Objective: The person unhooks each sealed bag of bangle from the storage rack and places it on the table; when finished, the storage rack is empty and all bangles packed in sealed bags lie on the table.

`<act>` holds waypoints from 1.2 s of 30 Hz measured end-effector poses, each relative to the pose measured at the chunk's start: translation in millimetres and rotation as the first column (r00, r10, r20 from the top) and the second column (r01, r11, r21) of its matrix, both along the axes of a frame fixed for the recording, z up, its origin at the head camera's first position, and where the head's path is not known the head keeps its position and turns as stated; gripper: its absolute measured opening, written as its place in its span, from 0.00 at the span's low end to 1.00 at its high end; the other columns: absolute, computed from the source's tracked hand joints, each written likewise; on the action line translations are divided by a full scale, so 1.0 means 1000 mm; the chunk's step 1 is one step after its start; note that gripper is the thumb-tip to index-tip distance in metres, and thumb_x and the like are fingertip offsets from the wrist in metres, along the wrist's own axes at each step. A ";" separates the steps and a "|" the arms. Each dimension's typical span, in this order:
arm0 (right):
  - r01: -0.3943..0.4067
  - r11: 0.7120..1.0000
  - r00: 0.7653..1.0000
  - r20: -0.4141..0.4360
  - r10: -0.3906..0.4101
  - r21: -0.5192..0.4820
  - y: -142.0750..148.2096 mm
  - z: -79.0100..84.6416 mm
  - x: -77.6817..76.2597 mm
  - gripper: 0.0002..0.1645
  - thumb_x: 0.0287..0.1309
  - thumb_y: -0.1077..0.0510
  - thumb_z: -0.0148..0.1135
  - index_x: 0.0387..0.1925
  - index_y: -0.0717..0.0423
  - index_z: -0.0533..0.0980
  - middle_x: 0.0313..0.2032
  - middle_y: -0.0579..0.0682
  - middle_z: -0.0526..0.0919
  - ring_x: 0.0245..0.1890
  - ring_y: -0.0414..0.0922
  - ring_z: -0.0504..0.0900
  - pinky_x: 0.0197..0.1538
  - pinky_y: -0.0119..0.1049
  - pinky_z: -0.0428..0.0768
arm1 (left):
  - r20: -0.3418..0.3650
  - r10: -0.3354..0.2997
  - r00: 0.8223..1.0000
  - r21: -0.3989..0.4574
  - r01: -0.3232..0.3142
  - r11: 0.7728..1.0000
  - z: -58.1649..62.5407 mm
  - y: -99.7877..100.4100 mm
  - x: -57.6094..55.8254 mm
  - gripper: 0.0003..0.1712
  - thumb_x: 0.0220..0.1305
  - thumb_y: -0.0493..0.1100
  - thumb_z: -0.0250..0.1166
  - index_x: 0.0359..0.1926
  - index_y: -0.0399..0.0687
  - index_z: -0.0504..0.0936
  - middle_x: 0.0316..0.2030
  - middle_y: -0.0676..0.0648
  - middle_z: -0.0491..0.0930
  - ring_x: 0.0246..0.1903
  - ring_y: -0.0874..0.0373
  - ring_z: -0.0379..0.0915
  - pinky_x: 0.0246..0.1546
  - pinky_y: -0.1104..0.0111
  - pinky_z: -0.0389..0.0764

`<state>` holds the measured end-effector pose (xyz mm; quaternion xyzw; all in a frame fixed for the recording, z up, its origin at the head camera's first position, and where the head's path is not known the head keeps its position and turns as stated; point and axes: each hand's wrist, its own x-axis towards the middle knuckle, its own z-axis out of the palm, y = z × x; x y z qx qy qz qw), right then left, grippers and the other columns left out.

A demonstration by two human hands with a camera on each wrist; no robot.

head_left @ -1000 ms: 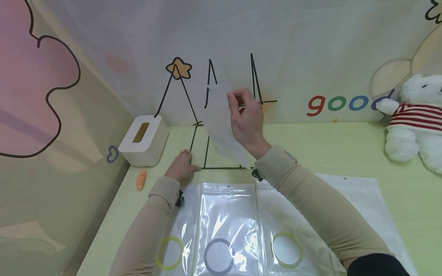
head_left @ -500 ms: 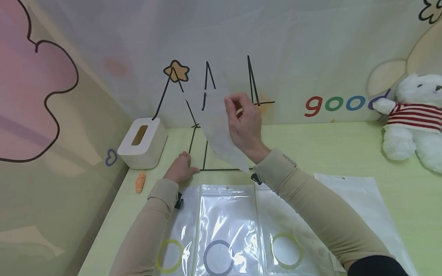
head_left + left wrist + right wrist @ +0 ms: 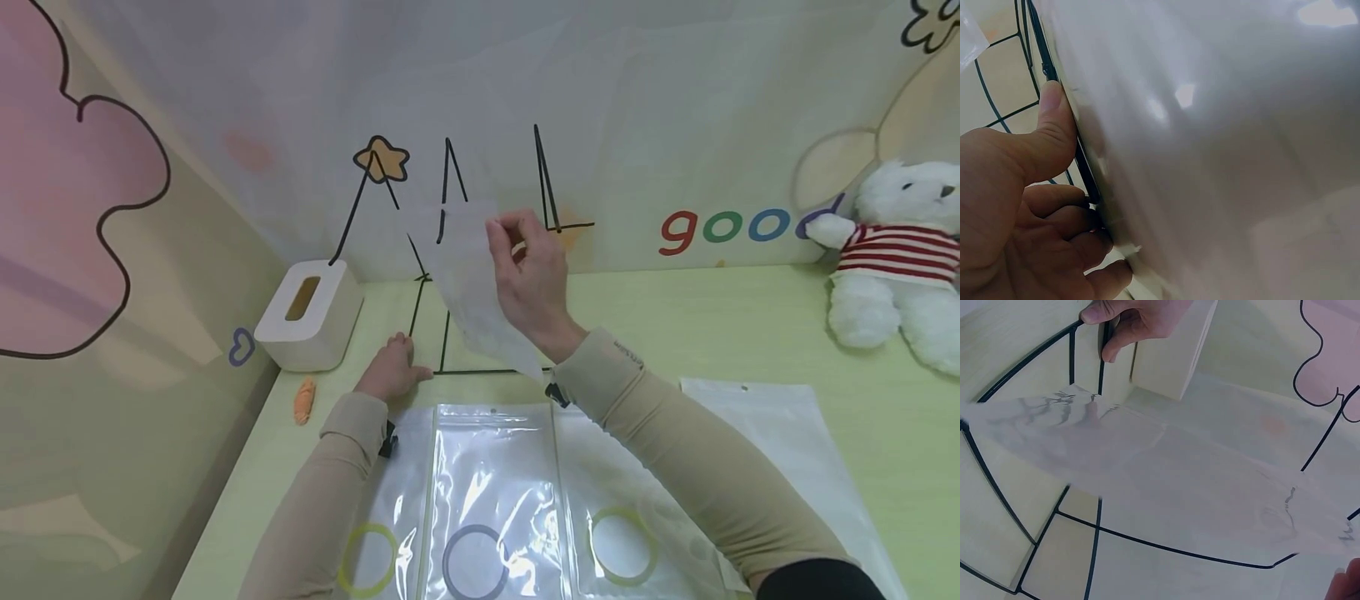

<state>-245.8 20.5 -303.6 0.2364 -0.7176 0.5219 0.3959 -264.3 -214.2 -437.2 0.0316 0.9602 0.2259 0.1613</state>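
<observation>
A black wire rack (image 3: 487, 372) with tall pointed dividers stands on the table against the wall. My left hand (image 3: 392, 368) grips the rack's near left corner. In the left wrist view, my thumb lies along a dark wire (image 3: 1087, 167), with the fingers curled below it. My right hand (image 3: 531, 279) pinches the right edge of a thin translucent whitish sheet (image 3: 468, 267) among the dividers. That sheet hangs down and hides part of the wires. Across the right wrist view the sheet (image 3: 1166, 469) shows wrinkles. A glossy grey surface (image 3: 1222, 156) fills much of the left wrist view.
A white tissue box (image 3: 307, 317) stands left of the rack, with a small orange object (image 3: 304, 401) nearer me. Several clear zip bags with rings (image 3: 495, 467) lie in front. Another white bag (image 3: 772, 442) is at right. A white teddy bear (image 3: 870, 312) sits at far right.
The sheet's upper part has drifted slightly left and now covers a little of the left divider's wire. Both hands keep their grips. The head view has shifted a little.
</observation>
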 end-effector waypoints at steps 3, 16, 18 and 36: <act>-0.012 1.000 1.000 -0.018 0.012 -0.002 0.000 -0.001 0.000 0.09 0.70 0.60 0.53 0.37 0.63 0.74 0.28 0.53 0.78 0.28 0.45 0.76 0.27 0.33 0.74 | 0.004 0.006 1.000 -0.004 -0.006 1.000 0.003 0.001 0.001 0.48 0.67 0.52 0.62 0.74 0.32 0.47 0.75 0.34 0.35 0.73 0.38 0.30 0.72 0.49 0.40; -0.025 1.000 1.000 -0.017 0.025 -0.009 0.001 -0.002 0.006 0.09 0.70 0.60 0.53 0.37 0.63 0.74 0.27 0.53 0.77 0.28 0.45 0.75 0.28 0.35 0.74 | -0.003 -0.005 1.000 -0.016 0.005 1.000 0.004 0.002 0.003 0.48 0.67 0.52 0.62 0.74 0.31 0.47 0.75 0.33 0.36 0.73 0.37 0.31 0.72 0.49 0.41; -0.026 1.000 0.999 -0.023 0.026 -0.010 0.002 -0.002 0.006 0.09 0.70 0.60 0.53 0.37 0.63 0.74 0.27 0.52 0.78 0.28 0.44 0.75 0.27 0.35 0.74 | -0.004 -0.006 1.000 -0.015 0.006 1.000 0.004 0.002 0.002 0.48 0.67 0.52 0.62 0.73 0.30 0.47 0.75 0.33 0.36 0.73 0.37 0.32 0.72 0.49 0.41; -0.044 0.999 0.998 -0.053 0.044 -0.004 0.002 -0.003 0.011 0.07 0.69 0.62 0.54 0.36 0.64 0.74 0.26 0.53 0.77 0.27 0.44 0.74 0.26 0.32 0.73 | -0.005 -0.002 1.000 -0.001 0.002 1.000 0.001 0.000 0.000 0.48 0.67 0.51 0.62 0.74 0.31 0.47 0.75 0.34 0.36 0.73 0.37 0.31 0.72 0.49 0.41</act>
